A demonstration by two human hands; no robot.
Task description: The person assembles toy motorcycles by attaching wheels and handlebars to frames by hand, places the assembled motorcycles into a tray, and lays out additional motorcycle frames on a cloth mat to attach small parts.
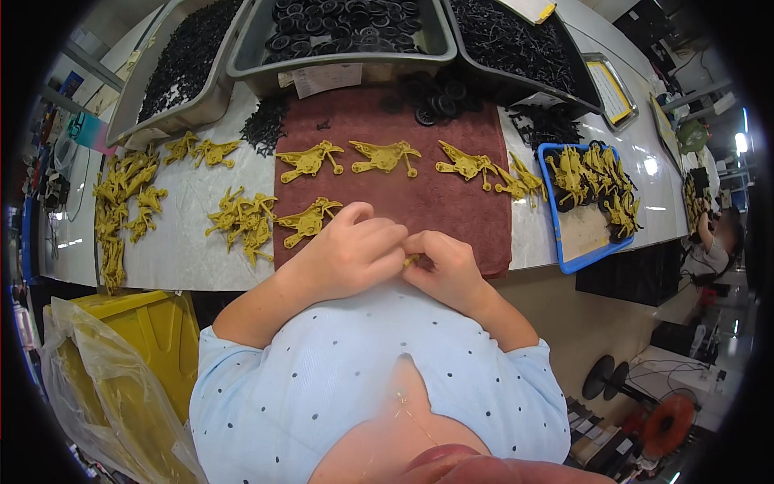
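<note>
My left hand (359,248) and my right hand (445,264) meet at the front edge of a dark red cloth (387,194), fingers curled in. A small bit of a yellow plastic part (412,260) shows between them, at my right fingertips; the rest is hidden. What the left fingers hold is covered by the hand. Just beyond my left hand lies a yellow bird-shaped plastic frame (306,222). Three more such frames form a row farther back: a left one (309,160), a middle one (384,158) and a right one (468,164).
Behind the cloth stand a grey bin of black wheels (347,58), a left bin (121,121) and a right bin (532,95) of small black parts. Yellow parts (121,202) are heaped at left. A blue tray (592,260) holds yellow and black pieces. Another person (708,254) sits far right.
</note>
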